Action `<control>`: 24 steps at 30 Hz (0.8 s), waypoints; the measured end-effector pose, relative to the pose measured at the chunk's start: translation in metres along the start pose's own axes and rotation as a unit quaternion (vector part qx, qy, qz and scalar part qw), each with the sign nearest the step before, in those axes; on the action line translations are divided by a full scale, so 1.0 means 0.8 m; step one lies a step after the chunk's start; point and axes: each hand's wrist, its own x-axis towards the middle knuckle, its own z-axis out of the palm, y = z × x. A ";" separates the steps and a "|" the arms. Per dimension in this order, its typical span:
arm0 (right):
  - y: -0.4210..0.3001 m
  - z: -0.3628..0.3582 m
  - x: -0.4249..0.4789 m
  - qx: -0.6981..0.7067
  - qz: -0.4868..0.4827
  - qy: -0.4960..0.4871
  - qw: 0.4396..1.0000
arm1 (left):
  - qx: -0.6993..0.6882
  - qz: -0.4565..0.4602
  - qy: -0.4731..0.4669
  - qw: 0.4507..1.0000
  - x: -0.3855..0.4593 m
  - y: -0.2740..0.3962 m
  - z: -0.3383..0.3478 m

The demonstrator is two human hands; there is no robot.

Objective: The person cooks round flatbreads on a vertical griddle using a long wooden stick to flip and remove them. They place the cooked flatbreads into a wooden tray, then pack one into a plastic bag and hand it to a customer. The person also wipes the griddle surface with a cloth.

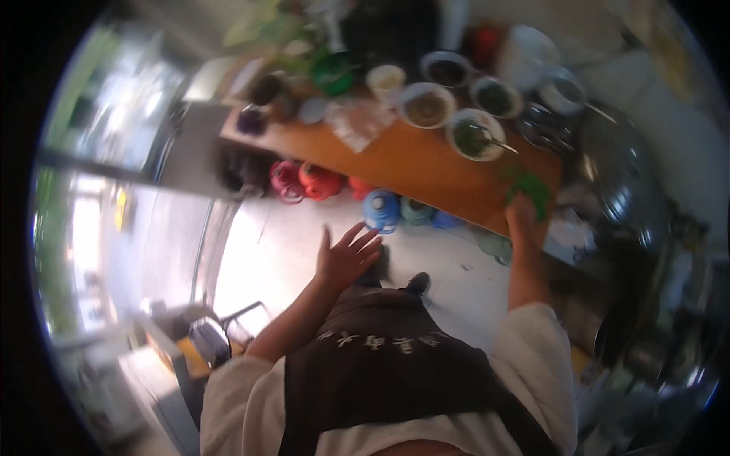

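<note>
My left hand (347,257) is raised over the pale floor, fingers spread and nothing in it. At the right end of the orange-brown tabletop (450,181), my right hand (522,212) is closed on a bright green cloth (531,191); blur hides its exact shape and how it is gripped. Beyond that hand stands a white bowl of chopped greens (470,134) with a spoon leaning out. Another white bowl (426,106) with brownish contents sits to its left, beside a crumpled clear plastic bag (359,119).
More bowls of dark and green food, such as one bowl (496,98), crowd the table's back. A large shiny metal vessel (621,171) stands at the right. Pink, red and blue thermos flasks (381,210) line the floor below the table. A bright doorway opens at left.
</note>
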 end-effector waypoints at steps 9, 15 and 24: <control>-0.006 0.061 -0.176 0.451 0.050 -0.141 0.880 | 0.169 0.227 0.120 0.951 0.155 0.257 -0.139; -0.122 0.117 -0.326 0.844 0.113 -0.174 0.494 | 0.305 0.323 0.428 0.787 0.281 0.571 -0.272; -0.239 0.059 -0.364 0.776 0.098 -0.140 0.607 | 0.543 0.413 0.531 0.503 0.248 0.631 -0.242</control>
